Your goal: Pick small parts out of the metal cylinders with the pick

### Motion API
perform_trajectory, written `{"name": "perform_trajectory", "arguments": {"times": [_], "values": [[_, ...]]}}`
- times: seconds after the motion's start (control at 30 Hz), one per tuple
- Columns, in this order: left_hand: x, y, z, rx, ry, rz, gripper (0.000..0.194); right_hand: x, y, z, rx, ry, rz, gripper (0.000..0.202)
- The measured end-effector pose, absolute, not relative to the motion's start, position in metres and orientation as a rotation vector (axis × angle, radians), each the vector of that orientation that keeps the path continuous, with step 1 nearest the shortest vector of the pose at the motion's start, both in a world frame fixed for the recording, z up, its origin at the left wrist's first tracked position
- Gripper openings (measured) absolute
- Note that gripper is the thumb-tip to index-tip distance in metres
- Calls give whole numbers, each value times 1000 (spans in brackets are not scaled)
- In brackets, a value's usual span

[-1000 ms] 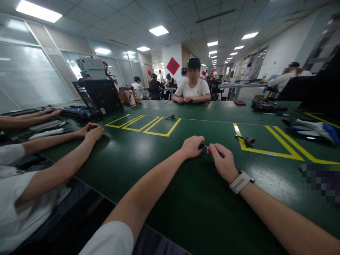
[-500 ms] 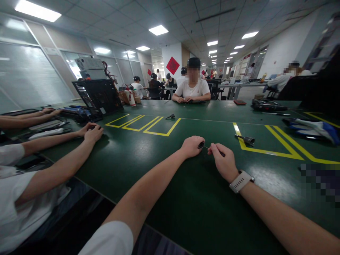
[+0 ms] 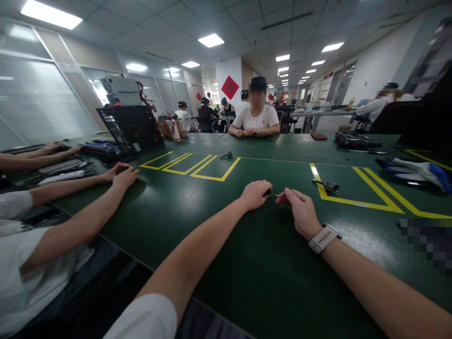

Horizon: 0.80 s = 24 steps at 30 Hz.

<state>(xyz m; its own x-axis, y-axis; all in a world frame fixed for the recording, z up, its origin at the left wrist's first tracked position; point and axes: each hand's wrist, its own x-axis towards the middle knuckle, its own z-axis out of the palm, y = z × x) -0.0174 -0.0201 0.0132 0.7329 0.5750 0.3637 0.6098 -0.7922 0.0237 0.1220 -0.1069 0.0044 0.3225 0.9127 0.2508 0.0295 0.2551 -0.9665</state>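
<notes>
My left hand (image 3: 257, 194) rests on the green table (image 3: 226, 263), its fingers closed round a small dark round part (image 3: 268, 192). Only the end of that part shows; the fingers cover the rest. Close by on the right, my right hand (image 3: 298, 207) pinches a thin metal tool (image 3: 276, 195) between thumb and fingertips. The tool's tip reaches toward the round part; whether they touch is too small to tell. Farther right, a dark metal cylinder with a thin rod (image 3: 326, 186) lies on its side across yellow tape.
A similar small part (image 3: 226, 155) lies beyond my hands. Yellow tape outlines (image 3: 208, 178) mark the table. At left, a co-worker's hands (image 3: 123, 174) rest near an open computer case (image 3: 123, 129). Blue-white gloves (image 3: 416, 172) lie at right. A person (image 3: 257, 115) sits opposite.
My right hand has turned and its fingers have straightened somewhat; its wrist has shifted slightly right. The round part in my left hand has tilted, so its open end shows less.
</notes>
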Motion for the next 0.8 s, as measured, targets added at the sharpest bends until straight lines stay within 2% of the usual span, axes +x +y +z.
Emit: {"name": "perform_trajectory", "arguments": {"times": [0.3, 0.8], "values": [[-18, -19, 13, -2880, -970, -595, 11, 125, -106, 10, -1063, -803, 979, 25], [-17, -19, 13, -2823, -880, -550, 11, 122, -106, 9, -1048, -752, 945, 21]]}}
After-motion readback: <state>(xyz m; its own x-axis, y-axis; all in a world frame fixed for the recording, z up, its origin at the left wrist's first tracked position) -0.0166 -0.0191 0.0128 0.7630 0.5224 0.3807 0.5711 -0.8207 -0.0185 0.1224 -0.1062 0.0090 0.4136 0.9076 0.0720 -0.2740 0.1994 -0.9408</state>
